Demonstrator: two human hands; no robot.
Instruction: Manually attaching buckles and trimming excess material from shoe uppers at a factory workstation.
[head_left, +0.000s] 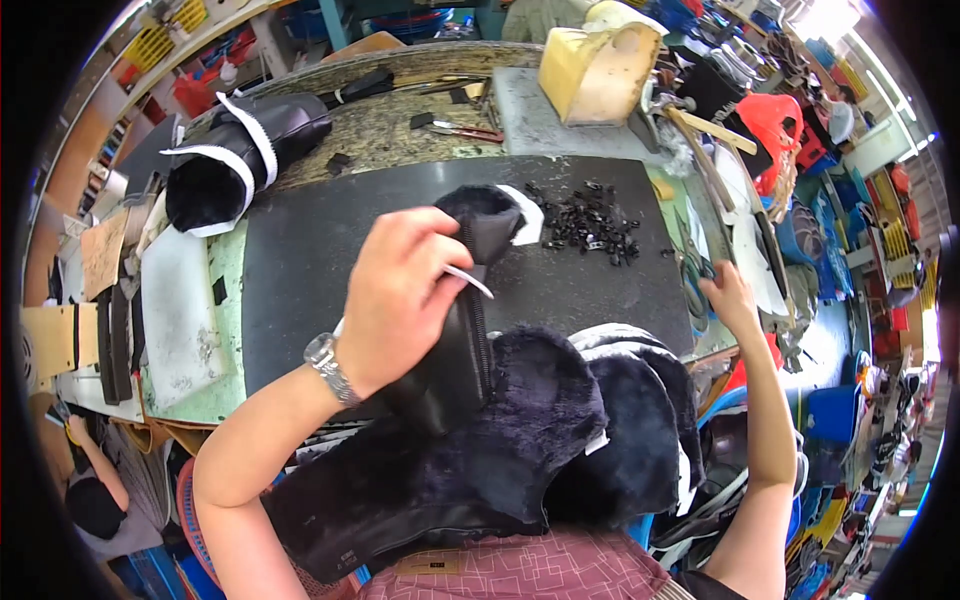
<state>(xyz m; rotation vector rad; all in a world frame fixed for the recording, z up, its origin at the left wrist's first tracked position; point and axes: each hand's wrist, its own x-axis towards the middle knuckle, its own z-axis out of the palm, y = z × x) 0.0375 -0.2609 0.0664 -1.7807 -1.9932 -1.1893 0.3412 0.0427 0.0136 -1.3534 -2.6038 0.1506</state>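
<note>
Over the mat, the left hand pinches a white strip by the boot; right of the mat, the right hand is at the scissors, grip unclear

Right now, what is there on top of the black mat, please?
A pile of small black pieces lies on the mat, toward its right side. The left hand, boot and dark fur hide the near part; whatever is under them cannot be seen.
</note>
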